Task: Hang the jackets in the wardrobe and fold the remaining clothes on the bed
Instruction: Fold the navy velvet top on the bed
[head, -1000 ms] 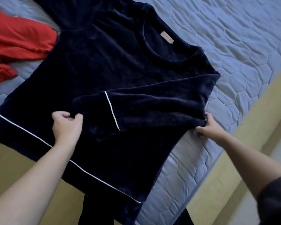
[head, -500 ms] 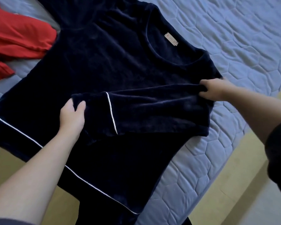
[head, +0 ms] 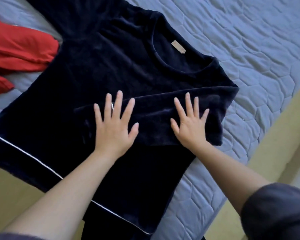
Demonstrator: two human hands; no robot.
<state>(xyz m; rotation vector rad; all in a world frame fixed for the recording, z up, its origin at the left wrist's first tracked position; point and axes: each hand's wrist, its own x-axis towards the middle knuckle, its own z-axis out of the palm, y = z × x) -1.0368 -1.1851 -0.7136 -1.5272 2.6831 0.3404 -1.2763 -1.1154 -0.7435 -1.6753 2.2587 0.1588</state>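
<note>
A dark navy velvet top (head: 121,66) with white piping lies spread flat on the bed (head: 249,40), neck toward the upper right, hem hanging over the near edge. Its right sleeve (head: 156,118) is folded across the chest. My left hand (head: 114,125) lies flat with spread fingers on the sleeve's cuff end. My right hand (head: 190,122) presses flat on the same sleeve nearer the shoulder. The other sleeve runs out of view at the top.
A red garment (head: 19,52) lies crumpled on the bed at the left, touching the navy top. The blue-grey quilted mattress extends to the right. A beige bed frame edge (head: 275,129) runs along the right and lower left.
Both hands have let go of the folded sleeve's ends. They now lie flat, fingers spread, on top of the sleeve, closer together than before.
</note>
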